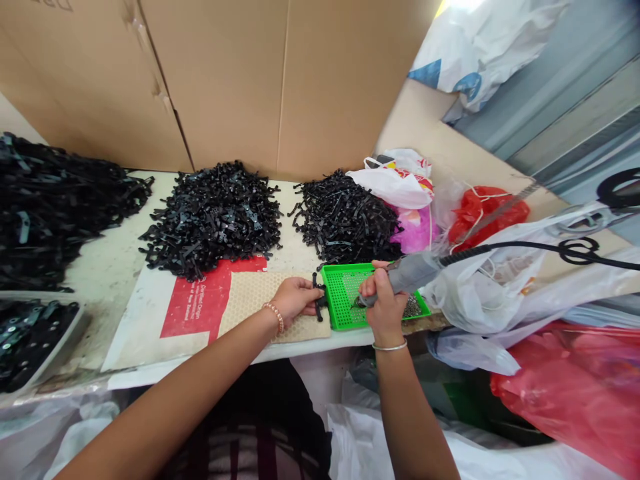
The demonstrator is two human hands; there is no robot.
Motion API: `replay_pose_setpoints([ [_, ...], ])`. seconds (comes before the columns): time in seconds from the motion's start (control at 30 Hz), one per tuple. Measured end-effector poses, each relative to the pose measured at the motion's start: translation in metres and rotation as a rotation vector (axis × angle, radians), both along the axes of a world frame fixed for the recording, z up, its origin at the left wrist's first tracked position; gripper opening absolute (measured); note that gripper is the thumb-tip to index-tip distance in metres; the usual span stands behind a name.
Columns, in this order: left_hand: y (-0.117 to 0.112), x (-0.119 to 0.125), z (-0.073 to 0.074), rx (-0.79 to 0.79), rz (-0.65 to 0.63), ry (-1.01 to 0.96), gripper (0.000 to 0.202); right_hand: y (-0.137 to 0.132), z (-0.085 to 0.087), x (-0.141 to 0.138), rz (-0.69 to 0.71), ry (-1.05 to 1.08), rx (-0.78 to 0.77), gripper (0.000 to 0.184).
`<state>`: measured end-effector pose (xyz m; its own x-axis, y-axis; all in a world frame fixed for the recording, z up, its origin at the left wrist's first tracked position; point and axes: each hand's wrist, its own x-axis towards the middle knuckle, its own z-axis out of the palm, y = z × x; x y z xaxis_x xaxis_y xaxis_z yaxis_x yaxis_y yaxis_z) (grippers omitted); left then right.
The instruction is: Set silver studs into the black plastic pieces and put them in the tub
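My left hand [295, 298] is closed on a small black plastic part [319, 298], holding it on a tan honeycomb mat [245, 300] at the left edge of a green tray [340, 313]. My right hand [383, 303] is wrapped round a grey powered hand tool [410, 273], its tip pointing down and left into the tray. A black cable [525, 247] runs from the tool off to the right. Small metal bits lie in the tray's right part.
Heaps of black plastic parts [215, 217] lie across the white table, another heap [345, 217] sits behind the tray, more at far left. Cardboard sheets [225, 80] stand behind. Plastic bags, white, pink and red [487, 210], crowd the right side. A tray of parts [30, 333] sits at left.
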<state>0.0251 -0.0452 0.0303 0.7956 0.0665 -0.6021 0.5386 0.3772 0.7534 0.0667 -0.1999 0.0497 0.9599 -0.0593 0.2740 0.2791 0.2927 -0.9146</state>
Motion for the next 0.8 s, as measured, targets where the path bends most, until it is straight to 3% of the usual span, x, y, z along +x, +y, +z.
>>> replay_pose_setpoints([
  [0.1, 0.000, 0.000, 0.001, -0.021, -0.010, -0.005, 0.020, 0.005, 0.017, -0.004, -0.021, -0.009, 0.088, 0.034],
  [0.23, 0.001, 0.000, 0.000, -0.033, -0.026, -0.034, 0.019, 0.024, 0.030, -0.012, 0.061, 0.022, 0.167, 0.037],
  [0.43, 0.003, -0.001, -0.004, -0.011, -0.053, -0.068, 0.020, 0.048, 0.022, -0.015, 0.109, 0.071, 0.111, 0.036],
  [0.8, 0.003, 0.000, -0.012, -0.017, -0.066, -0.101, 0.025, 0.047, 0.020, -0.015, 0.104, 0.073, 0.091, 0.036],
])
